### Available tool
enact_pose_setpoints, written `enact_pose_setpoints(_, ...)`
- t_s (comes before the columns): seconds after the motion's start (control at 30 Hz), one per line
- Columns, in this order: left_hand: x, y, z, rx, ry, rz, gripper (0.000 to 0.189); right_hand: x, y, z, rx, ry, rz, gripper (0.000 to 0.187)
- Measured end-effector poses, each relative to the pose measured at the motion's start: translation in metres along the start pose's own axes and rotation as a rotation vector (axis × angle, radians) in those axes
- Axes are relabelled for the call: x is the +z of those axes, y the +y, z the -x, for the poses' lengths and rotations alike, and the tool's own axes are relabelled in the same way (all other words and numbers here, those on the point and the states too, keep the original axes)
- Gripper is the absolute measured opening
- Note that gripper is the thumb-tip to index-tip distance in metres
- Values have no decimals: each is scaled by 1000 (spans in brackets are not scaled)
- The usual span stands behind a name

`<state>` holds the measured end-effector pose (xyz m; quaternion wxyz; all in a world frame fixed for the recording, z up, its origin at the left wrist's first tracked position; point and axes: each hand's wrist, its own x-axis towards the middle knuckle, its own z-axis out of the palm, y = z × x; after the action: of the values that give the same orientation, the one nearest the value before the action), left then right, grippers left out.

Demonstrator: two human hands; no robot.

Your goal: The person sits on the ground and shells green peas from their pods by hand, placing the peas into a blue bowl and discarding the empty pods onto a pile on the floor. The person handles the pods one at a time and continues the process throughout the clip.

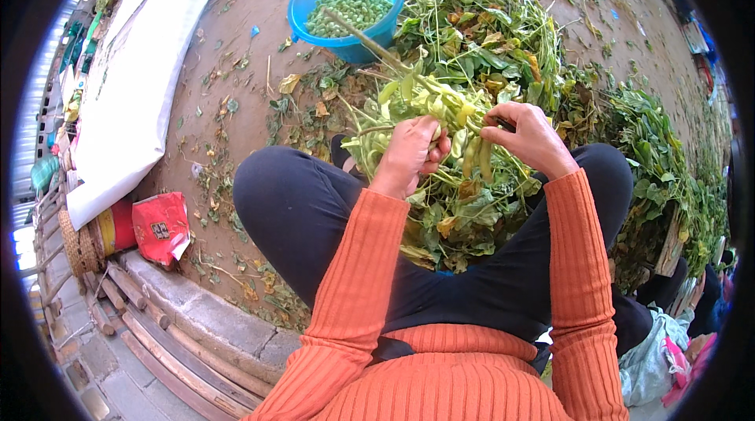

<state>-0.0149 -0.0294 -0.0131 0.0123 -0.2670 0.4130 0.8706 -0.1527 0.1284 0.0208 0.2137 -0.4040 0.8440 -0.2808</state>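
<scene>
My left hand (pixel 416 152) is closed around the pod-bearing stems of a green bean plant, probably soybean. Its bare brown stalk (pixel 377 49) slants up and away toward the blue tub. Just right of that, my right hand (pixel 525 135) has its thumb and fingertips bent in at the plump green pods (pixel 485 161). Something small and dark shows between those fingers; what it is cannot be made out. Beneath both hands, leafy cut plants (pixel 466 214) lie in a heap between my knees. Picked green pods (pixel 354 14) partly fill the blue plastic tub (pixel 360 54) beyond.
A larger pile of bean plants (pixel 483 37) adjoins the tub on its right, and more greenery (pixel 643 143) lies past my right knee. To the left are a white sheet (pixel 135 84), a crumpled red bag (pixel 160 226) and wooden poles (pixel 194 362) by a concrete curb (pixel 212 315).
</scene>
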Motion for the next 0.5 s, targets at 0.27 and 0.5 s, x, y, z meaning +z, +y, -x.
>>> enact_pose_setpoints(0.27, -2, 13, 5, 94, -112, 314, 31, 0, 0, -5, 50, 108, -115, 20)
enact_pose_setpoints(0.5, 3, 17, 10, 143, -131, 349, 23, -6, 10, -10, 96, 250, -207, 24)
